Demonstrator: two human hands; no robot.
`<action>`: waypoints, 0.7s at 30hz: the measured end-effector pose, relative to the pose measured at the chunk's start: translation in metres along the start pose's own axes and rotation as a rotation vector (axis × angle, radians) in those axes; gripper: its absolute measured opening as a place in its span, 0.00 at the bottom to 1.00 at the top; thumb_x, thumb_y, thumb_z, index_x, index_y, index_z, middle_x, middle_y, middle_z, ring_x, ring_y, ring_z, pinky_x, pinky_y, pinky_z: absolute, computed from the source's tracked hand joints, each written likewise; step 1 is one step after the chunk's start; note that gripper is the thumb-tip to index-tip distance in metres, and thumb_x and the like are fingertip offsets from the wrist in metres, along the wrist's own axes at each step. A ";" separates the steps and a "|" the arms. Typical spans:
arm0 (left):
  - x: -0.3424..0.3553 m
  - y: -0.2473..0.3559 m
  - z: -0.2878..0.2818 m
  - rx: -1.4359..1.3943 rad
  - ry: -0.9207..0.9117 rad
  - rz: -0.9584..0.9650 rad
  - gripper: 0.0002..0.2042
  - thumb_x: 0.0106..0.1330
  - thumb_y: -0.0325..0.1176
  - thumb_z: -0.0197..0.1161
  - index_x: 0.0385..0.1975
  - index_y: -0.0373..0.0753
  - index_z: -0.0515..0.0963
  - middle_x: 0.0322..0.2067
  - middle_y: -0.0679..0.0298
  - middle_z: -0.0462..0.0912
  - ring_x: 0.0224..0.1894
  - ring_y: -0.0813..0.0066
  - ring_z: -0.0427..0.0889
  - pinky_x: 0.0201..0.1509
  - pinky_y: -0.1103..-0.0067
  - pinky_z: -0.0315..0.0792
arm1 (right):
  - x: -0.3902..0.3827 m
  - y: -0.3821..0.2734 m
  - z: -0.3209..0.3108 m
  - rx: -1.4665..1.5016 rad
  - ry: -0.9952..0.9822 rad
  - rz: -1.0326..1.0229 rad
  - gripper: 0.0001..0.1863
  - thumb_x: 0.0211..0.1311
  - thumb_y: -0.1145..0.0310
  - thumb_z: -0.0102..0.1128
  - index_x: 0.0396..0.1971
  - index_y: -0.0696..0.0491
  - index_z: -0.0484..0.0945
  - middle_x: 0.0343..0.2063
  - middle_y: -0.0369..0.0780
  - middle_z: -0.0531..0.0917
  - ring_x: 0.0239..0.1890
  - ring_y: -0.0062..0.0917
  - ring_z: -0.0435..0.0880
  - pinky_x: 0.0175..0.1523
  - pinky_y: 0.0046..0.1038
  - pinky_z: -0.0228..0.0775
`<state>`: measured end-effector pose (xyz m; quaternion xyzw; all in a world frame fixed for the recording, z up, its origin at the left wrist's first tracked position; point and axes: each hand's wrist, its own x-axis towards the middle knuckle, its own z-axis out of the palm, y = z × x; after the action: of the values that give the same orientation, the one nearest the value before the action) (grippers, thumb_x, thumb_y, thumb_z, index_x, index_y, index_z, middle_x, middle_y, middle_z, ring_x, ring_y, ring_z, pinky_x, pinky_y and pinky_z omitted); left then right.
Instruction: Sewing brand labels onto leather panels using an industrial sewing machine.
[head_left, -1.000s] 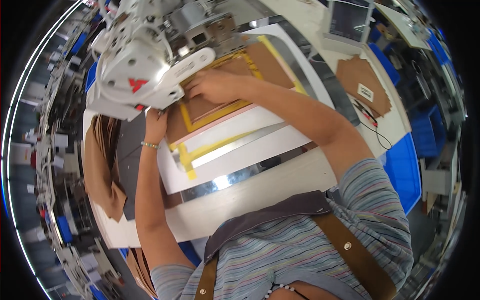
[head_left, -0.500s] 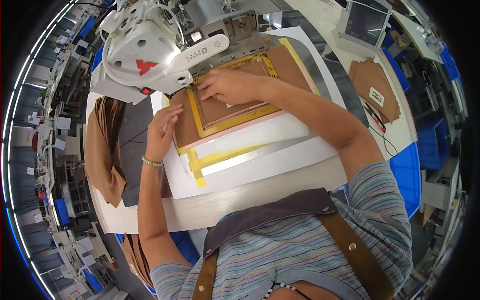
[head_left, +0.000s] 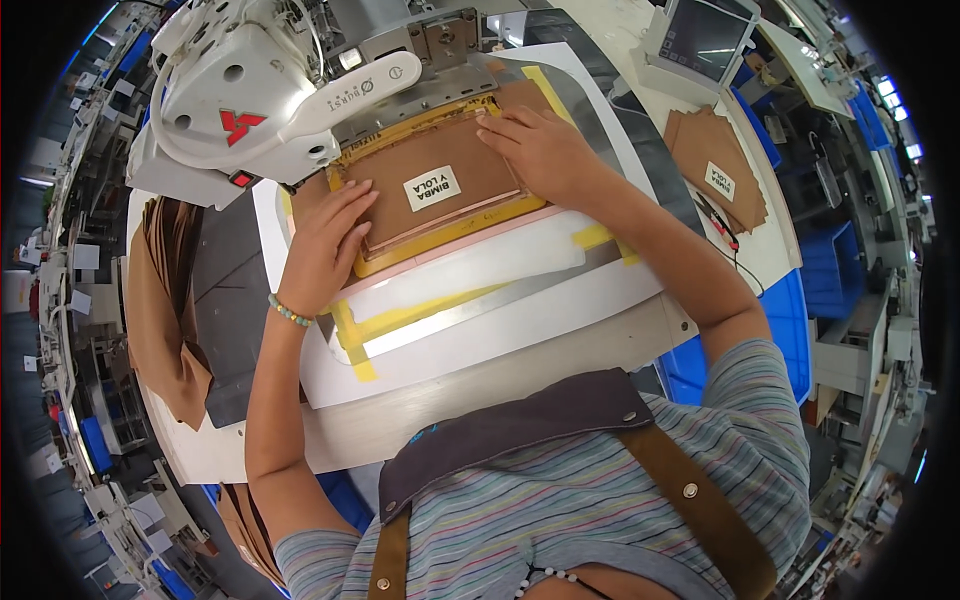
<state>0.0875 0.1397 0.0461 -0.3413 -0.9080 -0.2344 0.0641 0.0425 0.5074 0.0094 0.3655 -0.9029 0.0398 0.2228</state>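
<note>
A brown leather piece [head_left: 430, 160] with a white label [head_left: 430, 188] lies inside a yellow template frame [head_left: 455, 233], under the head of a white sewing machine [head_left: 235, 95]. The fingers of my left hand [head_left: 330, 240] lie spread on the frame's left part and the brown piece. My right hand [head_left: 540, 160] rests with loosely extended fingers on the frame's upper right corner and the piece's edge. The frame sits on a white and silver plate [head_left: 470, 330] with yellow tape strips.
Folded brown pieces [head_left: 160, 300] hang at the left beside a dark board [head_left: 225, 300]. At the right are a stack of brown labelled pieces [head_left: 690, 150], red-handled tools [head_left: 725, 230], a screen [head_left: 695, 45] and blue bins [head_left: 780, 345]. Rows of machines line both sides beyond.
My right hand has moved right from the piece's middle, uncovering the label. My left hand has come up onto the frame's left part from beside it.
</note>
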 end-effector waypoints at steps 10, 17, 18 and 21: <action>0.006 -0.003 0.015 0.178 -0.045 0.065 0.24 0.74 0.32 0.65 0.69 0.39 0.77 0.72 0.60 0.76 0.76 0.54 0.70 0.78 0.60 0.62 | 0.011 -0.007 -0.005 -0.010 -0.071 -0.016 0.21 0.68 0.74 0.59 0.59 0.56 0.83 0.64 0.38 0.83 0.64 0.33 0.79 0.64 0.34 0.75; 0.006 -0.007 0.018 0.165 -0.022 0.065 0.22 0.74 0.33 0.66 0.67 0.38 0.78 0.70 0.59 0.78 0.74 0.52 0.72 0.77 0.60 0.65 | 0.016 -0.004 -0.003 0.033 -0.010 -0.058 0.21 0.61 0.75 0.63 0.56 0.56 0.84 0.59 0.38 0.85 0.60 0.32 0.81 0.62 0.34 0.77; 0.006 -0.008 0.018 0.165 -0.016 0.065 0.22 0.74 0.34 0.66 0.66 0.38 0.79 0.69 0.59 0.78 0.73 0.52 0.72 0.76 0.61 0.66 | 0.018 -0.004 -0.003 0.034 -0.008 -0.063 0.21 0.61 0.75 0.63 0.56 0.56 0.84 0.59 0.38 0.85 0.60 0.32 0.81 0.62 0.34 0.77; 0.006 -0.008 0.018 0.187 -0.006 0.060 0.21 0.74 0.36 0.66 0.64 0.37 0.80 0.68 0.59 0.79 0.72 0.52 0.73 0.75 0.61 0.67 | 0.022 -0.006 -0.005 0.025 -0.067 -0.056 0.21 0.62 0.74 0.64 0.56 0.56 0.84 0.60 0.38 0.85 0.60 0.31 0.81 0.63 0.34 0.77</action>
<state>0.0787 0.1465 0.0289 -0.3613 -0.9156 -0.1455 0.1000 0.0343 0.4901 0.0231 0.3943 -0.8988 0.0326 0.1889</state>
